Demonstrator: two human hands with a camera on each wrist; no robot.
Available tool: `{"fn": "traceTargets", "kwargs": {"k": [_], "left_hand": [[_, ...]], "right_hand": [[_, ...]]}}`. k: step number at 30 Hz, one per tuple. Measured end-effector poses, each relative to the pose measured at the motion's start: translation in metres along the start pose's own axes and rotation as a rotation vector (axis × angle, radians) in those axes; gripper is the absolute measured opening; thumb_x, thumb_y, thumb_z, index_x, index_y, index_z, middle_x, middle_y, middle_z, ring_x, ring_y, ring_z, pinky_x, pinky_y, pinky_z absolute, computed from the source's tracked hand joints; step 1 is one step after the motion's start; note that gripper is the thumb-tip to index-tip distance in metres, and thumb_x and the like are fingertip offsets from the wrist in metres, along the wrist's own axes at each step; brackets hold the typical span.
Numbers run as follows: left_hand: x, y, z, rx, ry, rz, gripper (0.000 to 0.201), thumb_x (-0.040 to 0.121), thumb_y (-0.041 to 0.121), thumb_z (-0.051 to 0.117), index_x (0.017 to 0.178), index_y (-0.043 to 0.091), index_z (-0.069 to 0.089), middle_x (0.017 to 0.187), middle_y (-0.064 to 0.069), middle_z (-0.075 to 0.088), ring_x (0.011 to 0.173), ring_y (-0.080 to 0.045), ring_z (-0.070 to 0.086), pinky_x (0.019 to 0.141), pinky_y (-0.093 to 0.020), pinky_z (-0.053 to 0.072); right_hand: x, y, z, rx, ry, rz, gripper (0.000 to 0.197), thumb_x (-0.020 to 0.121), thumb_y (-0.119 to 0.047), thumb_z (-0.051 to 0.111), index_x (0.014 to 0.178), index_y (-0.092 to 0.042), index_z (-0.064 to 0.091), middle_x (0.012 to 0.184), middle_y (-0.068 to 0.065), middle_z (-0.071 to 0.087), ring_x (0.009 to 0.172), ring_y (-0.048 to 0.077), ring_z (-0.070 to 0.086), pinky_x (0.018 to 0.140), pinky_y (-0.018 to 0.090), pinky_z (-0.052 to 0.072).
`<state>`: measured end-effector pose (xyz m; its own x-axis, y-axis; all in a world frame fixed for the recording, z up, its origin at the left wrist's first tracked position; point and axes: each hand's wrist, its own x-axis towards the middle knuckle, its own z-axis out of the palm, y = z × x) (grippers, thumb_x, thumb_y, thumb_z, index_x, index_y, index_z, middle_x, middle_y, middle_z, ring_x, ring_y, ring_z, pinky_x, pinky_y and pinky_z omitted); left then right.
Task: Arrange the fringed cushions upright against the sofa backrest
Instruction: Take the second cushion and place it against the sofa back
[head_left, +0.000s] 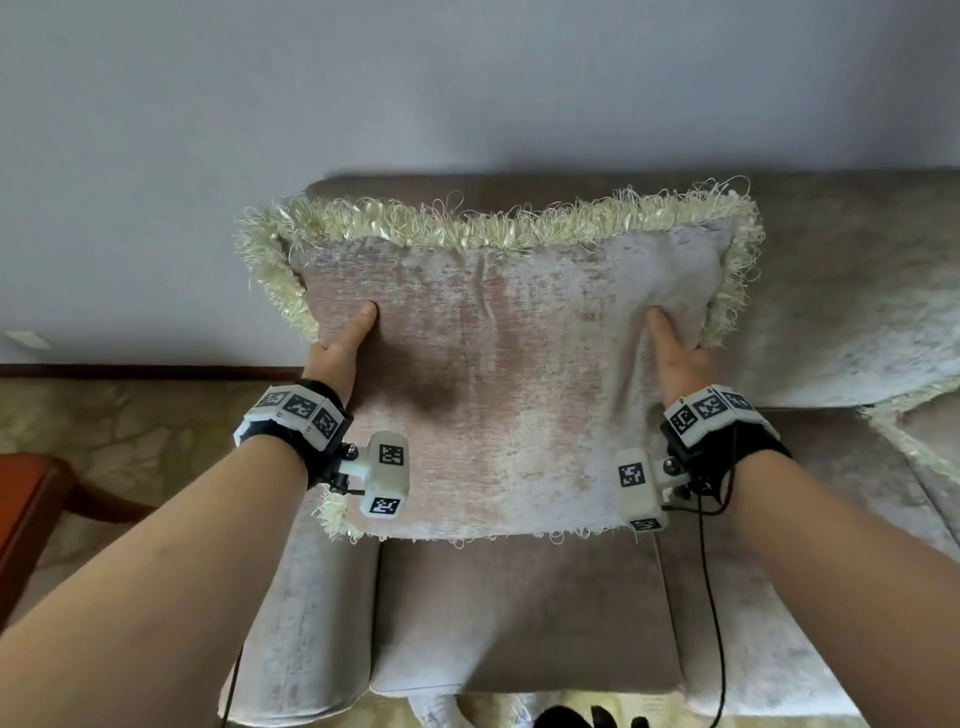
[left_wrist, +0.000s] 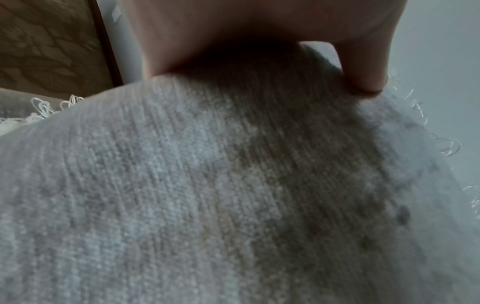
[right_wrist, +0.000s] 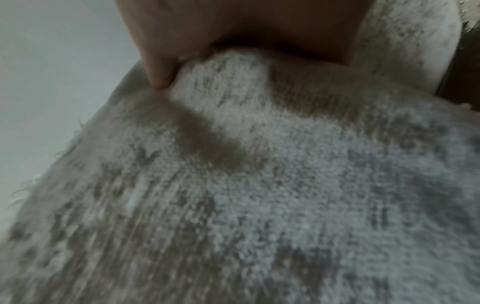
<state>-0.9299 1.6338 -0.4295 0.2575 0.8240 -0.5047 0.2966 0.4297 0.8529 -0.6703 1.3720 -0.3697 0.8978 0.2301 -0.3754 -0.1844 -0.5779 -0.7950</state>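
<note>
A square beige-grey velvet cushion (head_left: 498, 374) with a cream looped fringe is held up in the air in front of the sofa backrest (head_left: 831, 291). My left hand (head_left: 343, 343) grips its left edge, thumb pressed into the front face. My right hand (head_left: 675, 348) grips the right edge the same way, its thumb denting the fabric. The other fingers are hidden behind the cushion. Both wrist views are filled by the cushion fabric (left_wrist: 207, 185) (right_wrist: 259, 185), with a thumb (left_wrist: 363, 67) (right_wrist: 158, 67) pressing into it. A second fringed cushion (head_left: 924, 431) lies on the seat at the right edge.
The sofa's left armrest (head_left: 311, 597) and the seat cushion (head_left: 519, 613) lie below the held cushion. A pale wall (head_left: 467, 93) rises behind the sofa. A red-brown wooden piece of furniture (head_left: 26, 509) stands on the patterned floor (head_left: 130, 415) at the left.
</note>
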Motion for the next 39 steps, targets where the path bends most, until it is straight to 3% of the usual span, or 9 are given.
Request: {"fn": "traceTargets", "kwargs": {"k": [4, 9, 12, 16, 21, 28, 32, 36, 39], "left_hand": [[0.05, -0.043, -0.001, 0.053, 0.029, -0.042, 0.139, 0.034, 0.105, 0.066, 0.144, 0.021, 0.059, 0.139, -0.003, 0.067, 0.128, -0.028, 0.065, 0.112, -0.049, 0.048], [0.058, -0.062, 0.022, -0.019, 0.098, -0.014, 0.093, 0.046, 0.089, 0.081, 0.117, 0.031, 0.07, 0.114, 0.006, 0.079, 0.113, -0.025, 0.073, 0.105, -0.045, 0.051], [0.059, -0.068, 0.043, -0.065, -0.001, 0.037, 0.078, 0.056, 0.077, 0.08, 0.117, 0.029, 0.069, 0.131, -0.003, 0.073, 0.123, -0.03, 0.067, 0.116, -0.051, 0.044], [0.102, -0.096, 0.049, -0.106, -0.025, -0.135, 0.115, 0.036, 0.089, 0.083, 0.129, 0.022, 0.072, 0.124, 0.0, 0.076, 0.118, -0.029, 0.07, 0.115, -0.048, 0.044], [0.124, -0.099, 0.065, -0.15, -0.009, -0.181, 0.114, 0.037, 0.087, 0.084, 0.128, 0.019, 0.072, 0.123, -0.001, 0.076, 0.116, -0.026, 0.071, 0.114, -0.044, 0.045], [0.151, -0.091, 0.071, -0.221, -0.023, -0.166, 0.103, 0.043, 0.076, 0.088, 0.126, 0.017, 0.073, 0.121, -0.002, 0.078, 0.117, -0.026, 0.072, 0.115, -0.045, 0.045], [0.168, -0.095, 0.077, -0.233, -0.007, -0.179, 0.112, 0.032, 0.075, 0.092, 0.125, 0.015, 0.073, 0.117, -0.003, 0.08, 0.113, -0.027, 0.074, 0.113, -0.045, 0.048], [0.18, -0.09, 0.086, -0.212, -0.011, -0.192, 0.104, 0.03, 0.075, 0.09, 0.116, 0.018, 0.076, 0.114, -0.001, 0.08, 0.113, -0.026, 0.074, 0.112, -0.044, 0.048], [0.199, -0.099, 0.086, -0.166, 0.038, -0.234, 0.109, 0.033, 0.082, 0.089, 0.125, 0.023, 0.075, 0.118, 0.001, 0.079, 0.113, -0.027, 0.074, 0.112, -0.046, 0.048]], "right_hand": [[0.016, 0.024, 0.019, -0.063, 0.042, 0.011, 0.108, 0.067, -0.088, 0.046, 0.132, -0.002, 0.054, 0.12, 0.015, 0.065, 0.104, 0.032, 0.063, 0.088, 0.034, 0.046], [0.048, 0.049, 0.044, 0.022, 0.059, 0.039, 0.108, 0.067, -0.083, 0.055, 0.138, -0.002, 0.048, 0.131, 0.012, 0.06, 0.117, 0.032, 0.058, 0.103, 0.038, 0.043], [0.066, 0.062, 0.057, 0.096, 0.069, 0.045, 0.096, 0.073, -0.071, 0.064, 0.138, -0.003, 0.048, 0.131, 0.009, 0.059, 0.118, 0.028, 0.057, 0.097, 0.028, 0.04], [0.09, 0.079, 0.075, 0.143, 0.047, 0.095, 0.099, 0.068, -0.073, 0.066, 0.138, -0.005, 0.046, 0.125, 0.006, 0.061, 0.111, 0.027, 0.059, 0.099, 0.032, 0.044], [0.115, 0.091, 0.092, 0.172, 0.053, 0.123, 0.072, 0.087, -0.053, 0.063, 0.137, -0.005, 0.044, 0.108, 0.0, 0.053, 0.096, 0.016, 0.049, 0.084, 0.02, 0.033], [0.14, 0.09, 0.117, 0.158, 0.02, 0.149, 0.073, 0.085, -0.058, 0.062, 0.135, -0.006, 0.048, 0.119, 0.006, 0.062, 0.103, 0.022, 0.057, 0.084, 0.022, 0.035], [0.157, 0.089, 0.124, 0.146, 0.006, 0.154, 0.072, 0.088, -0.056, 0.06, 0.137, -0.006, 0.046, 0.118, 0.004, 0.059, 0.1, 0.018, 0.053, 0.08, 0.018, 0.033], [0.17, 0.088, 0.131, 0.119, -0.004, 0.171, 0.08, 0.084, -0.064, 0.058, 0.138, -0.006, 0.044, 0.121, 0.006, 0.059, 0.098, 0.019, 0.051, 0.085, 0.024, 0.033], [0.184, 0.089, 0.132, 0.078, -0.002, 0.182, 0.083, 0.08, -0.068, 0.059, 0.135, -0.008, 0.046, 0.119, 0.005, 0.06, 0.104, 0.024, 0.056, 0.087, 0.028, 0.036]]}}
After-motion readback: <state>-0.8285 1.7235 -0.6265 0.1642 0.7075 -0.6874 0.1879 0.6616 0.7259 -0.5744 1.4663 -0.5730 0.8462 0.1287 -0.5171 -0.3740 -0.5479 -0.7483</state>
